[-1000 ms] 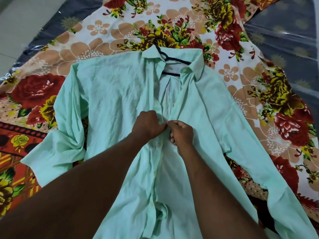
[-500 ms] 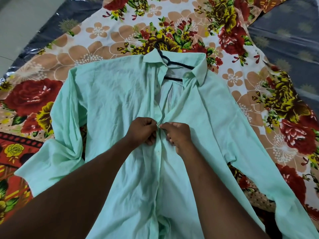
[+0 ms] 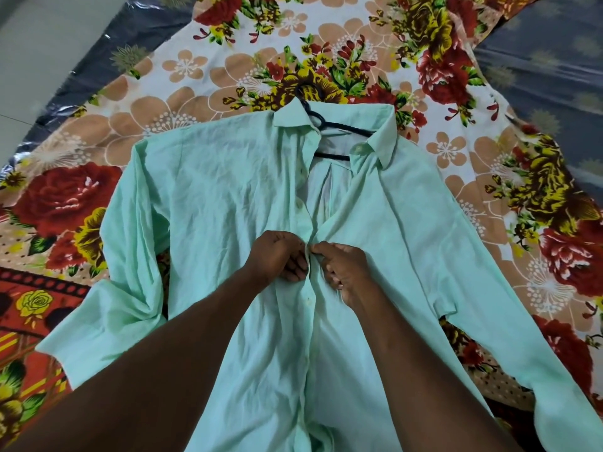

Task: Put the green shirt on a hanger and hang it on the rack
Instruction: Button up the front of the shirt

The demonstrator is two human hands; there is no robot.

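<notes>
A floral bedsheet [image 3: 359, 37] spreads under everything, reaching out past both forearms. On it lies the green shirt [image 3: 212, 207], front up, its collar [image 3: 381, 138] on the far side of the hands and its hem running back between the arms toward the person. One sleeve [image 3: 107, 321] is bunched outward of the left forearm. The other sleeve [image 3: 489, 321] stretches away outward of the right forearm.

The left hand [image 3: 277, 256] and the right hand [image 3: 342, 269] meet knuckle to knuckle at the middle of the shirt front. Both are tightly curled. The left pinches the front edge on its own side, fingers folded under. The right pinches the opposite edge between thumb and forefinger. The two edges come together just where the fingertips touch. Beyond the hands the front gapes open up to the collar; nearer than the hands it lies closed.

A black hanger [image 3: 331, 156] sits inside the shirt beyond the hands, its bars showing in the open neck and its hook on the sheet past the collar. A small button [image 3: 309, 300] shows on the front strip just behind the hands.
</notes>
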